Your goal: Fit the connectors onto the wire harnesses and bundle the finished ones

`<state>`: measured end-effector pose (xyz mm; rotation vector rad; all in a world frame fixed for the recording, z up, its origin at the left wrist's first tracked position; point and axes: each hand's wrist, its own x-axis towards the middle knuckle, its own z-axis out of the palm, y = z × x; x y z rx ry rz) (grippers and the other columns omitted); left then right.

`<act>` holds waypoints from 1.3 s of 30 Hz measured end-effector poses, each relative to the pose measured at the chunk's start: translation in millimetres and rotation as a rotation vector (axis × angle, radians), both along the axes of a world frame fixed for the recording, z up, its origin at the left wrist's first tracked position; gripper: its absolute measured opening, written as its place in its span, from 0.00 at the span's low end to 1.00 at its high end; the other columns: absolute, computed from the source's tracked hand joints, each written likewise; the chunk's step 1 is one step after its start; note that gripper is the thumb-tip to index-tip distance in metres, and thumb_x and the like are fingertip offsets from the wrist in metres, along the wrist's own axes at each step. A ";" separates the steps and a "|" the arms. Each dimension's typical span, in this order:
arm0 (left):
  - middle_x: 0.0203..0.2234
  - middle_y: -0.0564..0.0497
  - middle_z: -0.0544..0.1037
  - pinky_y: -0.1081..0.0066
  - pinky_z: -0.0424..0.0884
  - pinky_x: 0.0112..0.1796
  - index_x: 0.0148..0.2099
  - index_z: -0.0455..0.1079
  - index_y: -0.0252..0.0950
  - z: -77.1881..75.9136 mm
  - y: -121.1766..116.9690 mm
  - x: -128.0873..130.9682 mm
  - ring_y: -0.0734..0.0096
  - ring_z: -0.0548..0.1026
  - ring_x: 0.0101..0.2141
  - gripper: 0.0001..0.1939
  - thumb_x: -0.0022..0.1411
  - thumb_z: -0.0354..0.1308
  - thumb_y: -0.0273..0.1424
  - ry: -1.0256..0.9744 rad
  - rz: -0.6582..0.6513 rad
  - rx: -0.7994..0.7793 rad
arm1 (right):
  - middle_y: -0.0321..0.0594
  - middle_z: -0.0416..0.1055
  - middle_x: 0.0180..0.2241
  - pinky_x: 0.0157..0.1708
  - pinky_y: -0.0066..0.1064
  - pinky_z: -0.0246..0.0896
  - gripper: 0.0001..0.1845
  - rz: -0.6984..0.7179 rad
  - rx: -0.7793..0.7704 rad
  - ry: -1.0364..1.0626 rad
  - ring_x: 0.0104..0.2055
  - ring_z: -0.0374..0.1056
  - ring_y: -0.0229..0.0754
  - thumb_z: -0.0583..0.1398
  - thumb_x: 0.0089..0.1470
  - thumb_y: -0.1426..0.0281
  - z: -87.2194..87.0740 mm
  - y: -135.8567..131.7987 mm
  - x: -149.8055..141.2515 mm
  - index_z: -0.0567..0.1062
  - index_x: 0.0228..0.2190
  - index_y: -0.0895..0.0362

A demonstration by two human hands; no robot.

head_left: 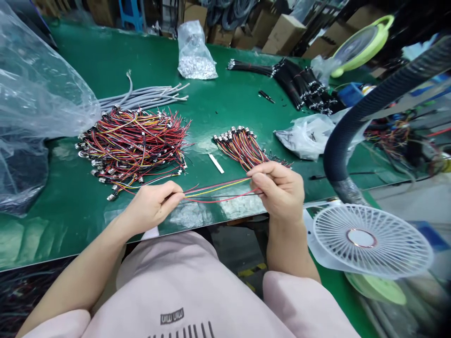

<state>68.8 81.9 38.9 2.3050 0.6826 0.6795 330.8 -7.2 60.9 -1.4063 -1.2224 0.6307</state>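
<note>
A few thin coloured wires (218,188), red, yellow and dark, stretch between my two hands above the table's front edge. My left hand (155,204) pinches them at one end, fingers closed. At the other end my right hand (278,188) grips them between thumb and fingers. Whatever sits inside either grasp is hidden. Beyond my left hand lies a large heap of wire harnesses (137,141) with metal connectors. A smaller, neater bundle of wire harnesses (239,145) lies just behind my right hand. Between the two piles rests a small white strip (216,163).
Grey cables (148,95) lie behind the big heap, beside a large clear plastic bag (38,84). A bag of small parts (197,51) and black cable bundles (296,82) are farther back. At right stand a flexible duct (340,131) and a white fan (373,239).
</note>
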 end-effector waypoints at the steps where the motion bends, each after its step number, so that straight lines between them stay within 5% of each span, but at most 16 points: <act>1: 0.22 0.56 0.73 0.78 0.60 0.26 0.34 0.69 0.35 -1.0 1.4 -1.5 0.79 0.68 0.22 0.11 0.68 0.49 0.32 0.004 -0.002 0.004 | 0.30 0.62 0.16 0.16 0.25 0.48 0.10 -0.008 0.008 -0.002 0.16 0.55 0.32 0.62 0.54 0.62 -1.1 -2.7 5.7 0.77 0.31 0.56; 4: 0.22 0.56 0.73 0.78 0.60 0.27 0.34 0.69 0.36 -6.6 1.6 -0.8 0.78 0.68 0.22 0.12 0.68 0.49 0.34 0.038 0.018 -0.071 | 0.31 0.63 0.16 0.17 0.26 0.50 0.11 0.006 -0.061 -0.109 0.16 0.56 0.32 0.61 0.56 0.61 -8.6 -8.7 19.9 0.77 0.31 0.56; 7: 0.21 0.57 0.72 0.77 0.59 0.27 0.34 0.69 0.36 -14.4 -4.5 7.1 0.77 0.67 0.22 0.13 0.68 0.49 0.36 0.081 0.019 -0.220 | 0.37 0.70 0.22 0.26 0.32 0.62 0.11 0.004 -0.157 -0.474 0.24 0.65 0.39 0.60 0.57 0.63 -17.5 -11.5 27.5 0.77 0.32 0.56; 10: 0.22 0.57 0.71 0.76 0.58 0.27 0.33 0.69 0.35 -20.5 -13.4 18.4 0.77 0.67 0.23 0.14 0.67 0.48 0.35 0.119 -0.010 -0.327 | 0.50 0.74 0.40 0.46 0.46 0.64 0.13 -0.122 -0.027 -0.866 0.44 0.70 0.52 0.60 0.57 0.63 -18.9 -14.2 18.1 0.77 0.40 0.57; 12: 0.21 0.57 0.71 0.76 0.58 0.27 0.33 0.69 0.35 -22.1 -18.4 25.3 0.77 0.66 0.23 0.13 0.67 0.49 0.35 0.119 -0.039 -0.393 | 0.54 0.71 0.49 0.55 0.52 0.57 0.20 -0.028 0.087 -0.951 0.54 0.65 0.55 0.61 0.56 0.61 -16.0 -15.6 0.7 0.73 0.48 0.57; 15: 0.21 0.58 0.70 0.76 0.58 0.27 0.33 0.70 0.35 -22.2 -21.9 30.2 0.78 0.64 0.23 0.13 0.66 0.49 0.34 0.075 -0.094 -0.479 | 0.51 0.72 0.49 0.54 0.47 0.60 0.27 0.393 0.069 -0.905 0.54 0.66 0.52 0.61 0.56 0.57 -15.5 -12.8 -28.5 0.68 0.53 0.58; 18: 0.21 0.58 0.69 0.77 0.59 0.27 0.34 0.70 0.34 -22.8 -20.7 25.6 0.78 0.64 0.24 0.11 0.66 0.51 0.34 0.045 -0.098 -0.566 | 0.42 0.77 0.34 0.34 0.30 0.65 0.15 0.611 -0.113 -0.738 0.35 0.72 0.41 0.56 0.62 0.62 -24.4 -6.4 -41.6 0.74 0.44 0.58; 21: 0.20 0.58 0.69 0.77 0.59 0.26 0.36 0.71 0.34 -25.5 -17.2 14.8 0.79 0.64 0.22 0.10 0.63 0.55 0.36 0.011 -0.050 -0.708 | 0.36 0.76 0.27 0.27 0.23 0.58 0.15 0.567 -0.129 -0.590 0.26 0.70 0.34 0.52 0.65 0.66 -32.1 -4.5 -35.9 0.77 0.36 0.58; 29: 0.29 0.50 0.80 0.75 0.72 0.31 0.43 0.73 0.33 -37.0 -16.6 5.9 0.76 0.75 0.25 0.17 0.53 0.67 0.36 -0.308 0.074 -1.144 | 0.38 0.74 0.25 0.30 0.25 0.60 0.12 0.482 -0.062 -0.612 0.28 0.68 0.35 0.55 0.63 0.68 -30.1 -9.5 -17.2 0.76 0.32 0.58; 35: 0.29 0.48 0.82 0.72 0.76 0.33 0.43 0.73 0.32 -45.6 -25.4 4.0 0.72 0.79 0.27 0.18 0.53 0.67 0.37 -0.404 0.150 -1.162 | 0.38 0.76 0.29 0.27 0.24 0.63 0.11 0.461 -0.214 -0.324 0.26 0.70 0.33 0.55 0.63 0.66 -34.8 -10.0 -24.9 0.76 0.38 0.58; 39: 0.28 0.47 0.82 0.71 0.76 0.33 0.43 0.74 0.32 -45.5 -28.2 1.5 0.70 0.80 0.27 0.19 0.54 0.66 0.39 -0.381 0.159 -1.094 | 0.35 0.72 0.24 0.25 0.23 0.60 0.10 0.480 -0.220 -0.297 0.23 0.66 0.31 0.57 0.61 0.68 -35.4 -9.3 -35.4 0.76 0.33 0.59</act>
